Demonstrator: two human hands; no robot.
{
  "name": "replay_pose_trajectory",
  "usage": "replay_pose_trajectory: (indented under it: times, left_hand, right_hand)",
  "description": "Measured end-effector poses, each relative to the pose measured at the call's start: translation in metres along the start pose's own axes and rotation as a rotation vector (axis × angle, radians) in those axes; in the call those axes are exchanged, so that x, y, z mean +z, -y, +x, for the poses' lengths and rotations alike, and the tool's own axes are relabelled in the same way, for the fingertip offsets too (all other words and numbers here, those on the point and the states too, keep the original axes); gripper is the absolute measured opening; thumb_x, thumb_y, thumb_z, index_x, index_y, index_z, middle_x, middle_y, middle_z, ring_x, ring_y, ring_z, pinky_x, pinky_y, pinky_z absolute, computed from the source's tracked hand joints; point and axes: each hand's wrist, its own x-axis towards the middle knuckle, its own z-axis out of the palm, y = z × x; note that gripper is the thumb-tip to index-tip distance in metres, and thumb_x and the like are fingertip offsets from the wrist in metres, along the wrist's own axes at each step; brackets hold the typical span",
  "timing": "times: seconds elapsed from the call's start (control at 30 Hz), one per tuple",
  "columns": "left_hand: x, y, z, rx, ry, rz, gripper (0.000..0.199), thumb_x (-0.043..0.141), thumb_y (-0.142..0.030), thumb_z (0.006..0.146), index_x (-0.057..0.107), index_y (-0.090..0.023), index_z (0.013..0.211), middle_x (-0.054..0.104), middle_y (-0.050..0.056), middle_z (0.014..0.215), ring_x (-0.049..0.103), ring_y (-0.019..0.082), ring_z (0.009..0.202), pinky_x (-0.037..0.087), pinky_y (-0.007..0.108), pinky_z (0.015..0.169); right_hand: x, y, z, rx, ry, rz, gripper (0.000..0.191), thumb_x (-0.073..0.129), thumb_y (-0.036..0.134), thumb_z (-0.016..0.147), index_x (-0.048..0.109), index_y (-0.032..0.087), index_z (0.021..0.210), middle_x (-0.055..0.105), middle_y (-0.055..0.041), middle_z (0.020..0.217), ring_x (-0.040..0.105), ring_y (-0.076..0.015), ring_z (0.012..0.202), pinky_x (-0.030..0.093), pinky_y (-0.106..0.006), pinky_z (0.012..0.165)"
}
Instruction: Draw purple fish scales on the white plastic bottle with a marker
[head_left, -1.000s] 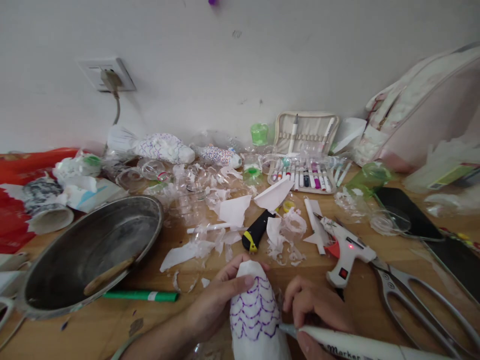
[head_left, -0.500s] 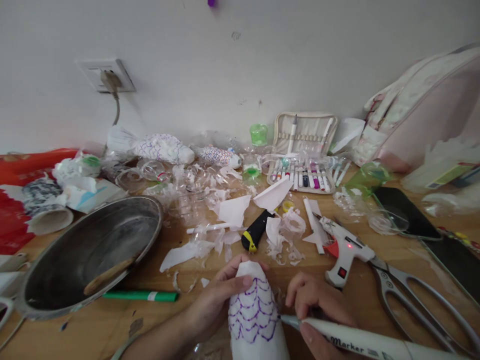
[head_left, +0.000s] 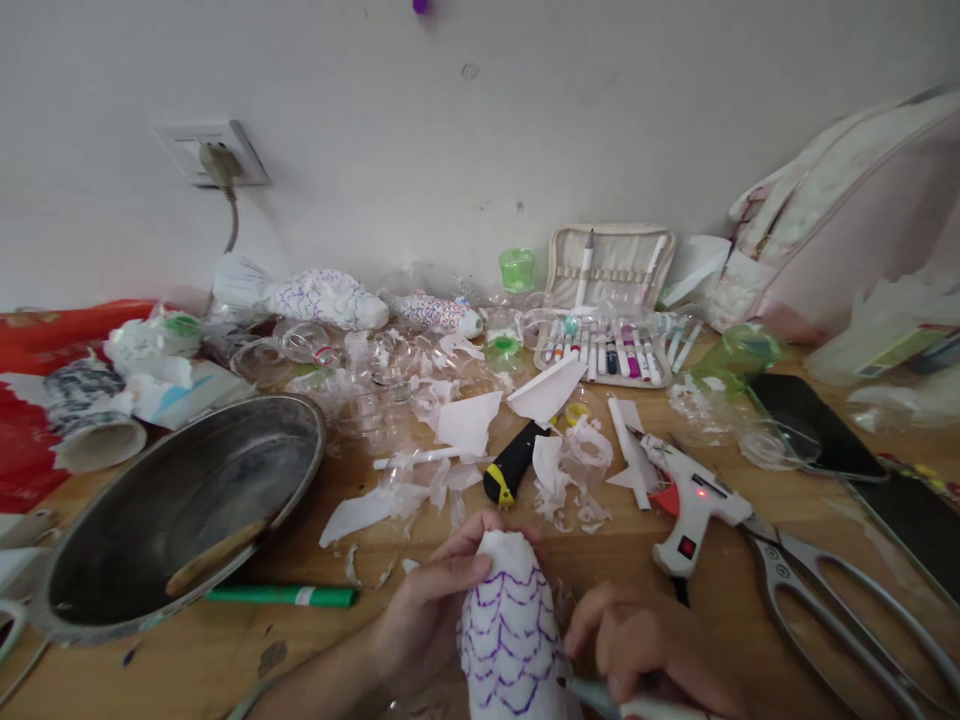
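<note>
A white paper fish body (head_left: 514,625), covered in rows of purple scale lines, stands at the bottom centre, its lower end cut off by the frame. My left hand (head_left: 427,605) is closed around its upper left side, thumb on the front near the top. On the right, my right hand (head_left: 649,640) is closed around a white marker (head_left: 660,708), whose grey front end points at the lower right side of the body. Most of the marker is hidden or out of frame. Two similar scaled fish (head_left: 326,297) lie along the wall.
A metal basin (head_left: 319,440) with a wooden stick in it stands left, a green marker (head_left: 322,596) beside it. Paper scraps, a black-yellow cutter (head_left: 514,465), a lit glue gun (head_left: 694,505) and scissors (head_left: 780,580) lie around. Behind are a marker case (head_left: 611,245) and plastic waste.
The paper body has turned slightly and shows more of its right side. My right hand and the marker have shifted lower, taking most of the barrel out of view.
</note>
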Motion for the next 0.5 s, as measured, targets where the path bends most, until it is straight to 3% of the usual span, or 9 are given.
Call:
replay_pose_trajectory:
  times: [0.1, 0.2, 0.5]
  left_hand:
    - [-0.0012, -0.0006, 0.0008, 0.009, -0.052, 0.076, 0.017, 0.068, -0.019, 0.071, 0.060, -0.019, 0.086, 0.067, 0.003, 0.098, 0.063, 0.014, 0.080, 0.047, 0.027, 0.074]
    - [-0.0032, 0.0009, 0.0017, 0.009, -0.094, 0.169, 0.022, 0.072, -0.023, 0.069, 0.060, -0.019, 0.087, 0.067, 0.002, 0.098, 0.062, 0.013, 0.076, 0.046, 0.026, 0.069]
    - [-0.0027, 0.0016, 0.0012, 0.001, -0.146, 0.201, 0.028, 0.076, -0.021, 0.066, 0.057, -0.021, 0.087, 0.065, 0.002, 0.107, 0.063, 0.013, 0.076, 0.047, 0.026, 0.069]
  right_hand:
    - [-0.0017, -0.0020, 0.0011, -0.038, 0.049, -0.028, 0.021, 0.044, 0.036, 0.094, 0.048, 0.022, 0.079, 0.047, 0.0046, 0.057, 0.061, -0.0117, 0.060, 0.050, -0.017, 0.054]
    - [-0.0031, -0.0010, 0.0006, 0.038, 0.119, -0.054, 0.019, 0.044, 0.035, 0.094, 0.050, 0.022, 0.081, 0.050, 0.0029, 0.060, 0.063, -0.0140, 0.065, 0.052, -0.020, 0.058]
    - [0.0053, -0.0055, 0.0069, -0.043, 0.042, -0.071, 0.025, 0.044, 0.037, 0.092, 0.053, 0.021, 0.075, 0.050, 0.0035, 0.053, 0.057, -0.0120, 0.054, 0.051, -0.018, 0.054]
